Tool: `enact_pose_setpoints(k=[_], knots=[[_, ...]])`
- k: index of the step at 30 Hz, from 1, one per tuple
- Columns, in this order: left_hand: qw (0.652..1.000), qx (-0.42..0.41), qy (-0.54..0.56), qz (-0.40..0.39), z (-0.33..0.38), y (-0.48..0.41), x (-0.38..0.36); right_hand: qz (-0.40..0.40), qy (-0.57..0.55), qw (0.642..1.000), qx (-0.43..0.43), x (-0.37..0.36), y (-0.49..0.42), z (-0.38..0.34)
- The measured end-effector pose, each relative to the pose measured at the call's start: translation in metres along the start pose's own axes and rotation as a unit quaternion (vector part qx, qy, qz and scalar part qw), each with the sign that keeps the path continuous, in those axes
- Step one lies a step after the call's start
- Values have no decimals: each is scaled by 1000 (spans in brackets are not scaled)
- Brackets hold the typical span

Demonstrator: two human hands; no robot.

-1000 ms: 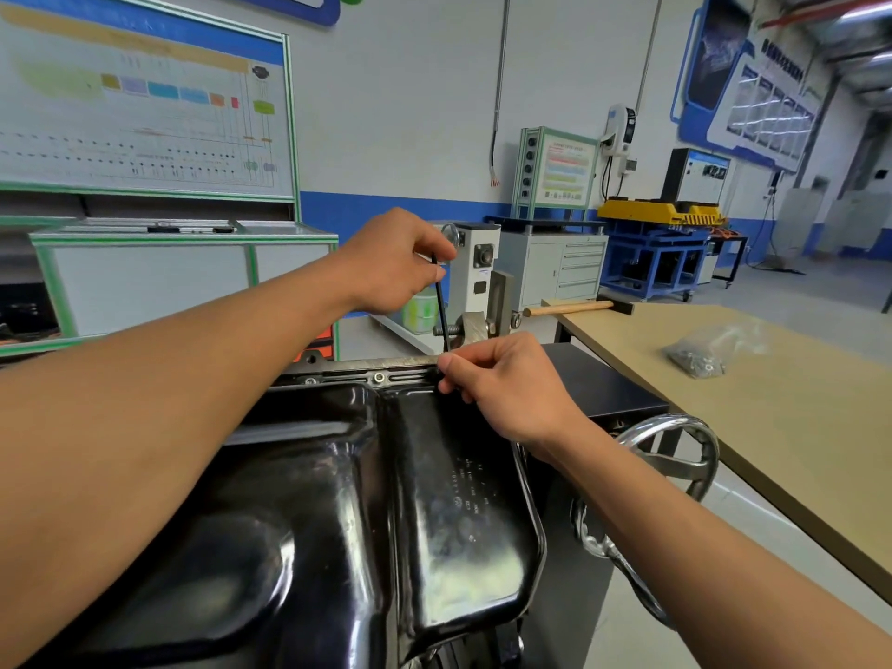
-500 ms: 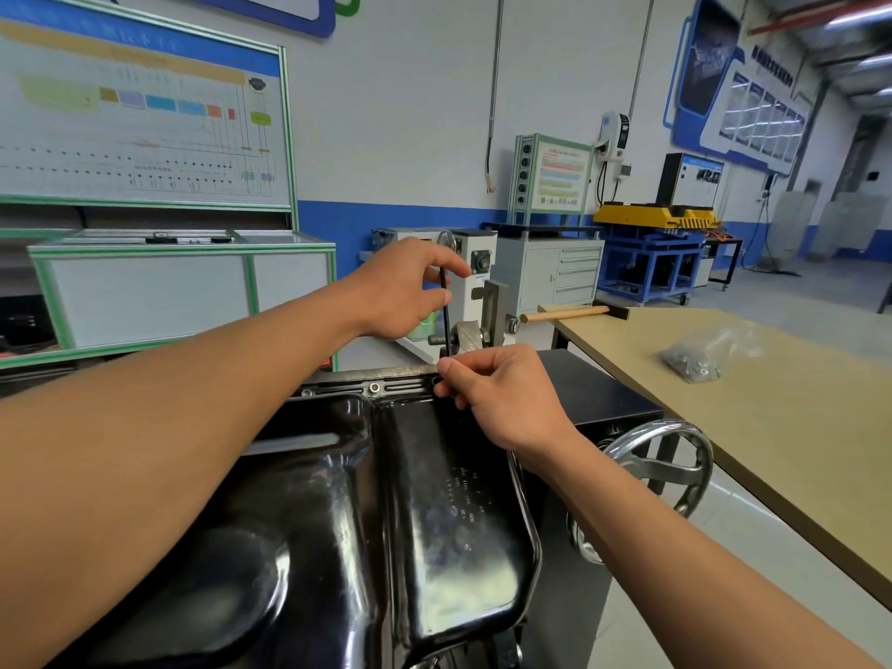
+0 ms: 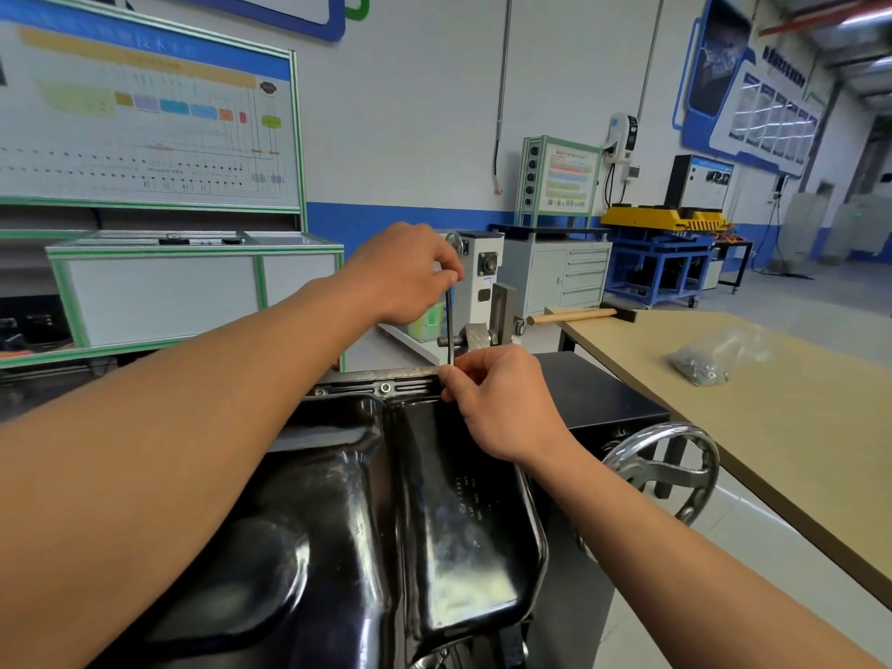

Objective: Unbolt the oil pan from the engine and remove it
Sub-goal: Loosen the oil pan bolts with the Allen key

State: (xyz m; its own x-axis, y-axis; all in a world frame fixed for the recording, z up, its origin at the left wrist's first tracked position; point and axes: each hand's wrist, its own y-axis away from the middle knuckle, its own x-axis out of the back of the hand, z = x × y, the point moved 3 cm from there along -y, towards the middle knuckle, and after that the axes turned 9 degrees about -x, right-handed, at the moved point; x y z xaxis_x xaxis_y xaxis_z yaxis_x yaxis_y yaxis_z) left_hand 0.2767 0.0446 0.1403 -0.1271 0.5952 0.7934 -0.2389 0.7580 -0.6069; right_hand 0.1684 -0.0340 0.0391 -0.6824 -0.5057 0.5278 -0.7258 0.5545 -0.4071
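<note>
Left hand [image 3: 405, 272] pinched hex key [image 3: 450, 325] top, turned slightly; right hand [image 3: 502, 403] pinched its base at oil pan [image 3: 367, 499] bolt; loosening under way.

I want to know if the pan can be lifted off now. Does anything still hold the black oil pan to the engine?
Yes. At least one bolt sits in the far rim of the oil pan. The left hand and right hand hold a thin black key upright at that rim's right corner.

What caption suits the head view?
Both hands, left hand above right hand, hold a hex key upright at the oil pan flange.
</note>
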Motion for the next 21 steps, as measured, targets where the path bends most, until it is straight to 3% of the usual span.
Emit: enact_pose_setpoints(k=[4, 6, 8, 10, 14, 21], knots=[[994, 41, -101, -23, -5, 4, 15, 19, 63, 996, 59, -2, 4, -5], [979, 90, -134, -123, -22, 17, 23, 9, 107, 990, 86, -4, 6, -7], [943, 174, -40, -282, -36, 41, 24, -15, 162, 979, 123, -2, 7, -9], [902, 228, 46, -365, -38, 60, 25, -44, 209, 965, 152, 3, 7, -11], [908, 214, 95, -346, -37, 64, 34, -99, 301, 932, 174, 14, 0, -21], [882, 218, 112, -402, -40, 75, 45, -137, 352, 910, 169, 17, -6, -33]])
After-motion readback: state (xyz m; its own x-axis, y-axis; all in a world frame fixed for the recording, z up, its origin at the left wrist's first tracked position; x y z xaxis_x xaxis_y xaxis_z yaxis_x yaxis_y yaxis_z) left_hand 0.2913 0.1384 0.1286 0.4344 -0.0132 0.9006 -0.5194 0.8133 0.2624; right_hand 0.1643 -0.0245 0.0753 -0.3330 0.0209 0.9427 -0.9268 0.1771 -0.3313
